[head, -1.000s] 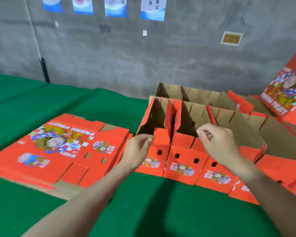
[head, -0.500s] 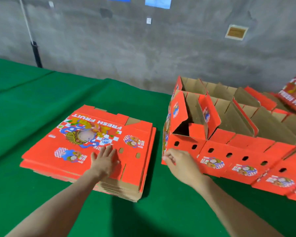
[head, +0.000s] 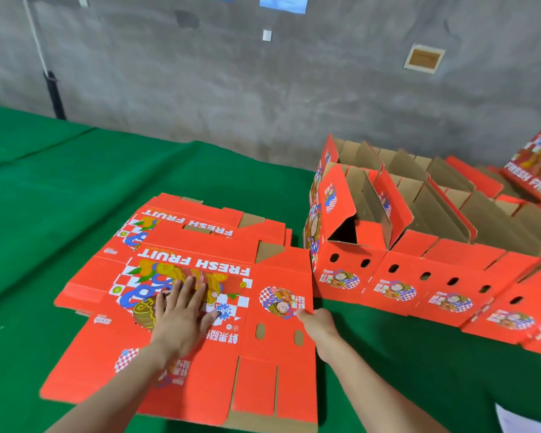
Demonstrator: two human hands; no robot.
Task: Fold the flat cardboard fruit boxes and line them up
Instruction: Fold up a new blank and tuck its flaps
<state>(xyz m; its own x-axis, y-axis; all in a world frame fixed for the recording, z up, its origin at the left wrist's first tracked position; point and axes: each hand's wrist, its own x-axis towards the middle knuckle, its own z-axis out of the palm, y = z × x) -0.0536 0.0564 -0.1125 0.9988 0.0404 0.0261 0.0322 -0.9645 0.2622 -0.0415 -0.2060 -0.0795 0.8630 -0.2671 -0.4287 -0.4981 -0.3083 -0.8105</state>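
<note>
A flat red "FRESH FRUIT" box sheet (head: pixel 263 354) lies slid toward me, partly off the stack of flat sheets (head: pixel 181 220) behind it. My left hand (head: pixel 180 314) presses flat on the sheet's printed middle, fingers spread. My right hand (head: pixel 317 323) pinches the sheet's right edge, its fingers hidden under the cardboard. To the right stands a row of folded red boxes (head: pixel 419 245) with brown insides and open tops, the nearest one just beyond the sheet's right corner.
Green cloth (head: pixel 60 182) covers the table. A grey concrete wall (head: pixel 263 89) rises behind it. Another printed box (head: pixel 537 170) leans at the far right. A white paper corner (head: pixel 525 421) shows at the bottom right.
My right hand left the folded box and took the top sheet's right edge. The sheet has slid off the stack toward me under my left hand.
</note>
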